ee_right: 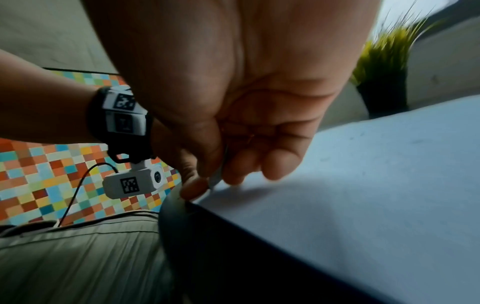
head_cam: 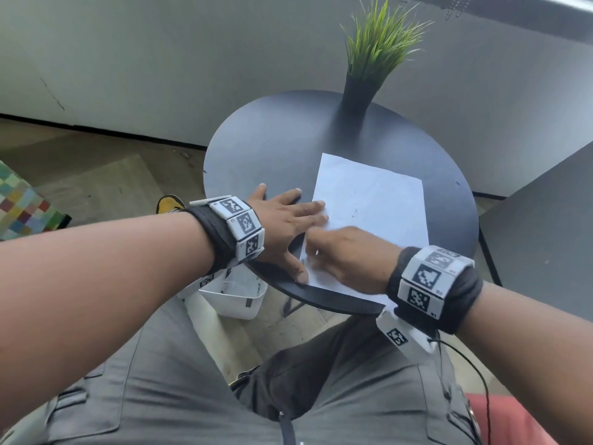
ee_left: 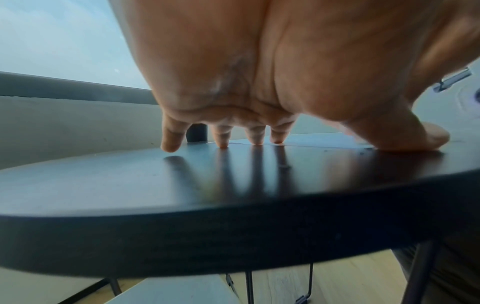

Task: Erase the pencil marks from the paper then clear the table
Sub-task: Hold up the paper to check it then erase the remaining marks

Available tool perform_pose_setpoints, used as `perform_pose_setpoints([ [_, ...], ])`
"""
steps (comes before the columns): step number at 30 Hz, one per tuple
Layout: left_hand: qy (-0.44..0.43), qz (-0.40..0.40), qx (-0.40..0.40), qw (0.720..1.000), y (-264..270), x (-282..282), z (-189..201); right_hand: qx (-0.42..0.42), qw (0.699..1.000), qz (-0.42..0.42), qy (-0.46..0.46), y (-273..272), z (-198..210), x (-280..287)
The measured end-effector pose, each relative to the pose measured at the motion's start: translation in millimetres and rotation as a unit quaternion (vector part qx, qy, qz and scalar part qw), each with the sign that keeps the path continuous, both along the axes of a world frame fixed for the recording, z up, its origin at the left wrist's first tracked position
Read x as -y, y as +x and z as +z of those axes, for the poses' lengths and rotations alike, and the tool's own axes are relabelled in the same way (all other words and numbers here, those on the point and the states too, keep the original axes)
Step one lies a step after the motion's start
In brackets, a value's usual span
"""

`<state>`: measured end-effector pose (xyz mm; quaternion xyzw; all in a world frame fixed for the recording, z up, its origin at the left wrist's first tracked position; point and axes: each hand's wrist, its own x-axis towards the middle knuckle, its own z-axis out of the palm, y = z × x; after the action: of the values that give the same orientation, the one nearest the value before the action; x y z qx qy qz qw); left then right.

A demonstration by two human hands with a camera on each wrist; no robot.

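A white sheet of paper (head_cam: 372, 203) lies on the round black table (head_cam: 272, 146), with faint pencil marks (head_cam: 354, 211) near its middle. My left hand (head_cam: 288, 220) lies flat with spread fingers (ee_left: 223, 135), which press the table and the paper's left edge. My right hand (head_cam: 340, 252) rests on the near-left part of the sheet. In the right wrist view its thumb and fingers (ee_right: 233, 170) pinch a small pale eraser (ee_right: 215, 181) against the paper (ee_right: 363, 185). That view is blurred.
A grass plant in a black vase (head_cam: 356, 94) stands at the table's far edge. A white bin (head_cam: 237, 297) sits on the floor under the near-left rim. A second dark table (head_cam: 545, 239) is close on the right, a chequered cushion (head_cam: 22, 203) far left.
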<state>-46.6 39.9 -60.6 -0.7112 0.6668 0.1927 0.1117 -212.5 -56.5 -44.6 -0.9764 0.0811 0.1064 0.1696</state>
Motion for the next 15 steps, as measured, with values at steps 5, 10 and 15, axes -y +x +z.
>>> perform_pose_setpoints([
  [5,0.005,0.004,-0.003,1.0,-0.9,5.0,3.4,0.006,0.991,-0.134,-0.009,6.0,2.5,32.0],
  [10,0.017,0.013,-0.008,1.0,-0.3,8.1,2.6,-0.039,0.999,0.016,0.006,-4.9,2.7,-0.8],
  [15,0.006,0.01,-0.001,1.0,-2.0,4.9,3.7,-0.017,0.994,-0.109,-0.023,3.3,5.4,28.1],
])
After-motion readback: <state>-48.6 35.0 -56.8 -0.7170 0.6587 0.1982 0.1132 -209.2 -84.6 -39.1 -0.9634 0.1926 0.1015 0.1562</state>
